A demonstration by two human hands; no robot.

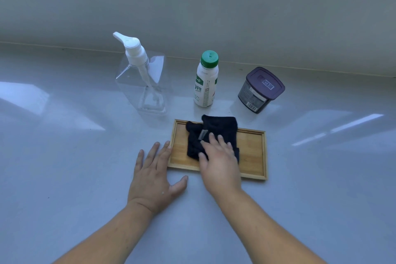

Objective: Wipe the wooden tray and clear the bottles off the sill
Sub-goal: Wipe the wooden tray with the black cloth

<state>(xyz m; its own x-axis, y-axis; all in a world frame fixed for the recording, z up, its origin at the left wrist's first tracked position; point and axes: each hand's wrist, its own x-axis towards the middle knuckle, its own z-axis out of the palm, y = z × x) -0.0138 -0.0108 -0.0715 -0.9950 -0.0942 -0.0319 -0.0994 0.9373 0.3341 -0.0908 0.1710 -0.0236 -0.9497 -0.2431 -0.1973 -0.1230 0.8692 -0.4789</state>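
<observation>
A shallow wooden tray (251, 152) lies on the pale sill (75, 156). A dark cloth (218, 128) is bunched on the tray's left half. My right hand (218, 161) presses flat on the cloth, fingers spread over it. My left hand (153, 176) rests flat on the sill, fingertips touching the tray's left edge. Behind the tray stand a clear pump bottle (143, 79) with a white pump, a white drink bottle (206, 80) with a green cap, and a dark purple lidded jar (260, 90).
The sill meets a pale wall (192, 6) just behind the bottles. Bright reflections streak the glossy surface at left and right.
</observation>
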